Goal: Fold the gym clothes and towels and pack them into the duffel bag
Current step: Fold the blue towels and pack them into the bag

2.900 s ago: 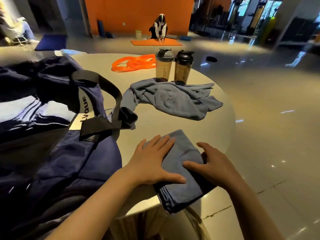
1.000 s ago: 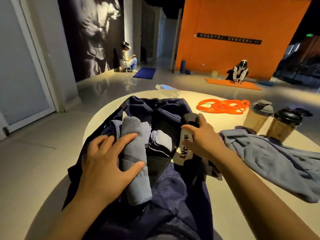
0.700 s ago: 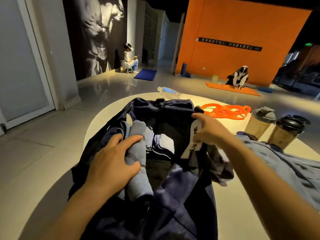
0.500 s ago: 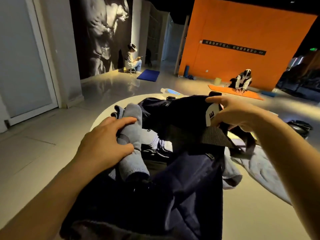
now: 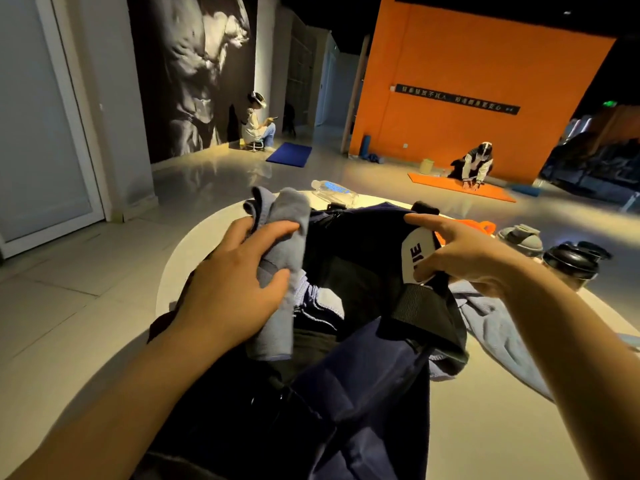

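Left hand (image 5: pixel 239 289) clamped around a folded grey-blue towel (image 5: pixel 280 258), thumb on the near side, fingers wrapped over the far side, at the open mouth of the navy duffel bag (image 5: pixel 363 382) near the left edge of the round tabletop (image 5: pixel 207 233). Soft, light, limp cloth by the look of it; likely to unroll if pinched at one end, so best gripped around the middle of the bundle, as here. Folded clothes (image 5: pixel 318 303) already lying inside. Right hand (image 5: pixel 460 258) closed on the bag's black strap and white label (image 5: pixel 419 258), lifting that side open. Further right, an unfolded grey-blue towel (image 5: pixel 498 327) spread on the tabletop, just beside the bag; two shaker bottles (image 5: pixel 550 247) beyond.
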The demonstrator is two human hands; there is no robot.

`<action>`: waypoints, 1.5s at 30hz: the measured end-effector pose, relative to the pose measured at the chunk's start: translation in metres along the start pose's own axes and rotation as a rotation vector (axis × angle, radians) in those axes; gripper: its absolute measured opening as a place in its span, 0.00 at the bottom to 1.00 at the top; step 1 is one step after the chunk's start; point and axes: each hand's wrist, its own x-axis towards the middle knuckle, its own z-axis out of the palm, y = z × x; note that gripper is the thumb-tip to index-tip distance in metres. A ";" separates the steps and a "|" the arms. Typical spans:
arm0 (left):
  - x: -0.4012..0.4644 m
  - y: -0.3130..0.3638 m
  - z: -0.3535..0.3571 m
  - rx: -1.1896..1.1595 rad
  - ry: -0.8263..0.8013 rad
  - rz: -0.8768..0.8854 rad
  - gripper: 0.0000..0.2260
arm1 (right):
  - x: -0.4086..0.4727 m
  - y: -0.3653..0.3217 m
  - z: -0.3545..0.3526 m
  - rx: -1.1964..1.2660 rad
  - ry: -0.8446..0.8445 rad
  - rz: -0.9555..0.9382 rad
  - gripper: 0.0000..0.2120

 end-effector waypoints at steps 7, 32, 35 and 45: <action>0.046 0.033 0.077 -0.519 -0.548 -0.197 0.22 | -0.004 0.008 -0.008 0.152 -0.047 -0.009 0.39; 0.082 0.047 0.148 0.082 -0.636 -0.040 0.23 | 0.024 0.034 -0.029 0.117 -0.015 0.055 0.37; 0.082 0.031 0.159 0.082 -0.713 -0.173 0.23 | 0.020 0.035 -0.030 0.101 -0.025 0.029 0.37; 0.032 0.015 0.133 0.133 -0.334 -0.032 0.13 | 0.025 0.045 -0.026 0.085 -0.049 0.012 0.37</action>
